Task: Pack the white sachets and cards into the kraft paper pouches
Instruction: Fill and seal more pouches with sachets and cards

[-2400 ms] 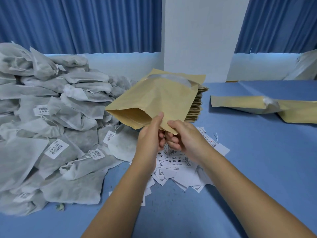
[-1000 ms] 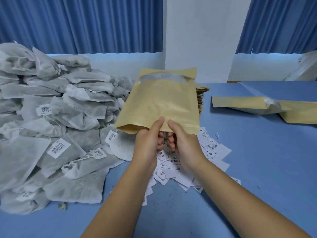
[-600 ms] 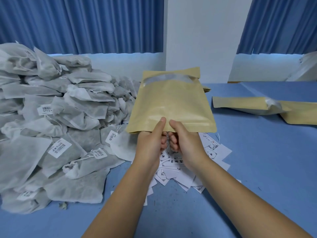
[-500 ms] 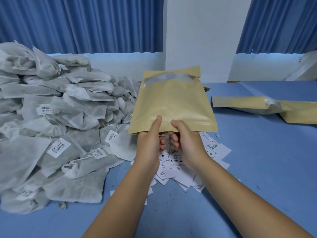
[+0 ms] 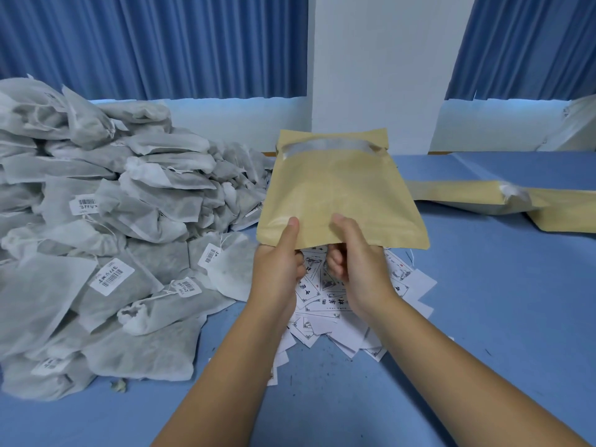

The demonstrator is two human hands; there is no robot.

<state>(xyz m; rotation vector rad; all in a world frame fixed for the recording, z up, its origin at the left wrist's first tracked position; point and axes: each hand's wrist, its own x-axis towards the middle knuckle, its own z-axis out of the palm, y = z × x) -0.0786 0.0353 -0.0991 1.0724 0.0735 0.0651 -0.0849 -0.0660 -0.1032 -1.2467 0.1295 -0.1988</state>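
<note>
Holding a kraft pouch [image 5: 342,195] up off the worktop [image 5: 500,301], both hands are clamped on its near edge: the left hand [image 5: 277,269] and the right hand [image 5: 358,269] each lay a thumb on the upper face and curl the fingers underneath, side by side with a small gap between them. The pouch tilts with its far end higher, and a pale clear strip [image 5: 329,146] runs across that far end. It looks flat and empty, so I judge nothing has gone into it yet. It hangs directly above the loose white cards [image 5: 325,304] scattered on the worktop, and just beside the big heap of white sachets [image 5: 106,227] that fills the left side. Other pouches [image 5: 477,198] lie flat well apart to the right. The step in hand appears to be getting the mouth of this pouch open at the edge nearest the person, though whether the two layers have parted cannot be told from here. The next move likely calls for the thumbs and fingers to slide the layers apart. One hand would then hold the mouth wide while the other lets go to fetch a sachet from the left or a card from below. The sachets look soft and bulky, with strings and tags that could snag, so the mouth should gape well before anything is pushed in
</note>
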